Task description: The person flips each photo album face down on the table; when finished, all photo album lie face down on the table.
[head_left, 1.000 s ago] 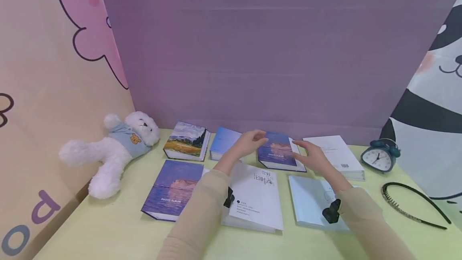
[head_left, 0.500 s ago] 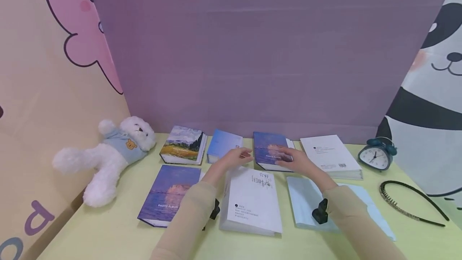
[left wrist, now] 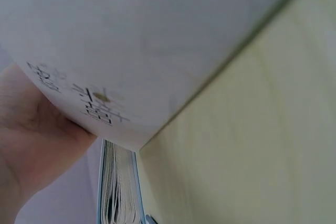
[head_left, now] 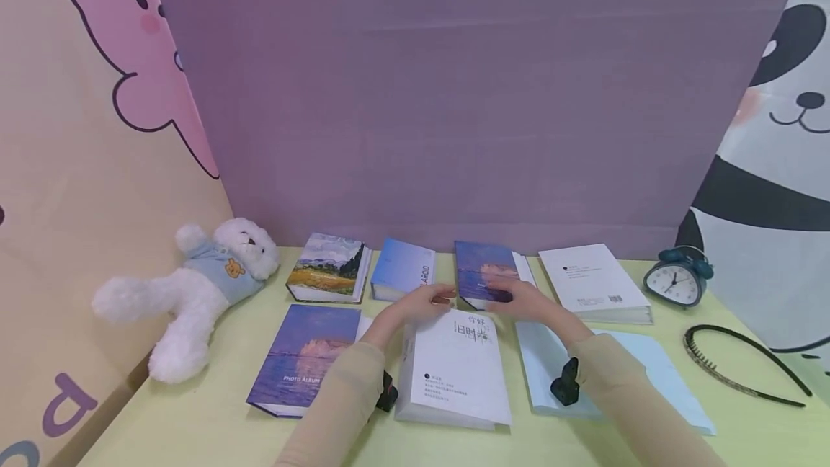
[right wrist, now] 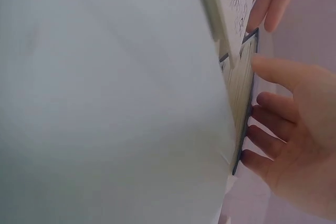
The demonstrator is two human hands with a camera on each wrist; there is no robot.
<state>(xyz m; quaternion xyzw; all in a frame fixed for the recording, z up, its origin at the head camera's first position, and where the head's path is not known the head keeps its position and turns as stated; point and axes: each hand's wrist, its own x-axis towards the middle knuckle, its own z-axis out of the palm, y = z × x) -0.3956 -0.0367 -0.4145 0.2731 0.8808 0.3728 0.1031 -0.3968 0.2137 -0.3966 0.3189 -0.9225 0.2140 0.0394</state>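
My left hand (head_left: pixel 415 306) is at the far edge of a white album (head_left: pixel 457 377) lying in the front row. In the left wrist view this hand (left wrist: pixel 44 140) overlaps the printed end of the white cover (left wrist: pixel 147 40). Over the near part of a purple-blue photo album (head_left: pixel 472 259) in the back row is my right hand (head_left: pixel 527 303). Its fingers are spread in the right wrist view, the fingertips (right wrist: pixel 254 158) right at the dark cover edge of an album (right wrist: pixel 240 95). A pale blue album (head_left: pixel 648 366) lies beneath the right forearm.
Another purple-blue photo album (head_left: pixel 301 355) lies front left. The back row also holds a landscape-cover album (head_left: pixel 327 265), a blue album (head_left: pixel 403 264) and a white album (head_left: pixel 586 276). A plush bear (head_left: pixel 207 279) leans at left; an alarm clock (head_left: pixel 674 283) and headband (head_left: pixel 720 377) are at right.
Both hands have come nearer the body and to the left: the left hand down to the white album's far edge, the right hand across the back photo album. The albums stay in place.
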